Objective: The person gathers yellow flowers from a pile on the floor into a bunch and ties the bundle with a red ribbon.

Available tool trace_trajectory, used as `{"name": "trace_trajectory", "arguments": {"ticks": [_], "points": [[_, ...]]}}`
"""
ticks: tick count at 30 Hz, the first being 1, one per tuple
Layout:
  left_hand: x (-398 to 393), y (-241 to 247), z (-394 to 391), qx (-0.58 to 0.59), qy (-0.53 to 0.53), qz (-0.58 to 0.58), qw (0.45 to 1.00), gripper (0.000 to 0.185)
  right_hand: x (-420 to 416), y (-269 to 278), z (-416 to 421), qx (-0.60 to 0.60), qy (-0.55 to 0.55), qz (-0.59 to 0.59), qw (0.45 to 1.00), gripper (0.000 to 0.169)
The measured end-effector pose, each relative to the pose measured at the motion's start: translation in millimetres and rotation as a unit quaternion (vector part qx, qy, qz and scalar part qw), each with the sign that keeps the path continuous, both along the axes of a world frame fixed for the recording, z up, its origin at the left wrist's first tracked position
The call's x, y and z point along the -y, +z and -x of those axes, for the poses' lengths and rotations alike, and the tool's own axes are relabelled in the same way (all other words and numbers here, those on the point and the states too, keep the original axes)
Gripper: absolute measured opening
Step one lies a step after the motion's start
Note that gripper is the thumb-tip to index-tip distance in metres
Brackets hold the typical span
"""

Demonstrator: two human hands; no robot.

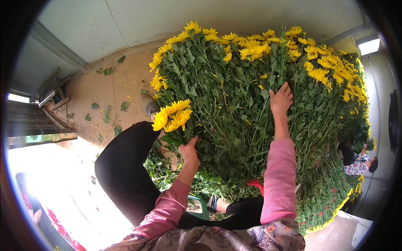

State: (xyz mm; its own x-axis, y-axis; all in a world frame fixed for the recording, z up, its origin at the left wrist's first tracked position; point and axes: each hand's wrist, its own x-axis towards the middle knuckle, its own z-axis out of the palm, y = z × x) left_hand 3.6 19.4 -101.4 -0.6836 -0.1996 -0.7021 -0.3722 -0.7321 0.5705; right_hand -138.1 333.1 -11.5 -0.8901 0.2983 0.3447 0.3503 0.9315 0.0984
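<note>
My left hand is closed around the leafy stems of a small bunch of yellow chrysanthemums, whose blooms point up and to the left. Farther right, my right hand reaches into a large pile of cut chrysanthemums. Its fingertips are among green stems and leaves, so whether they grip a stem is hidden. The pile's yellow heads line its far edge, and the stems run toward me.
A green plastic stool is under me. Loose leaves lie on the brown floor. Red ties show among stems. Another person works at the far right beside stacked flowers. A wooden frame stands at left.
</note>
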Motion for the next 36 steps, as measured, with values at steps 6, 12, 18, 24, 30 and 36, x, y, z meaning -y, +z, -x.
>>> {"name": "trace_trajectory", "arguments": {"ticks": [6,12,18,24,30,36], "points": [[5.0,-29.8,-13.3,0.094,-0.021,0.119,0.988,0.023,138.2,-98.3,-89.8,0.198,0.083,0.198,0.956,0.117],[19.1,4.8,-4.4,0.015,0.060,-0.011,0.998,0.034,147.4,-150.8,-70.9,0.230,0.041,0.128,0.964,0.098],[12.6,-28.5,-12.1,0.057,0.049,0.052,0.996,0.041,110.6,-77.9,-75.2,0.141,0.068,0.277,0.948,0.090],[21.3,3.7,-10.0,0.047,0.055,0.035,0.997,0.040,104.6,20.2,-62.3,0.062,0.138,0.384,0.911,0.077],[15.9,43.5,-9.2,0.000,0.050,0.017,0.999,0.029,53.4,138.6,-59.4,0.010,0.179,0.483,0.857,0.070],[2.6,-8.4,-19.9,-0.032,0.029,0.042,0.998,0.021,-54.9,215.2,-108.9,0.003,0.065,0.597,0.799,0.074]]}}
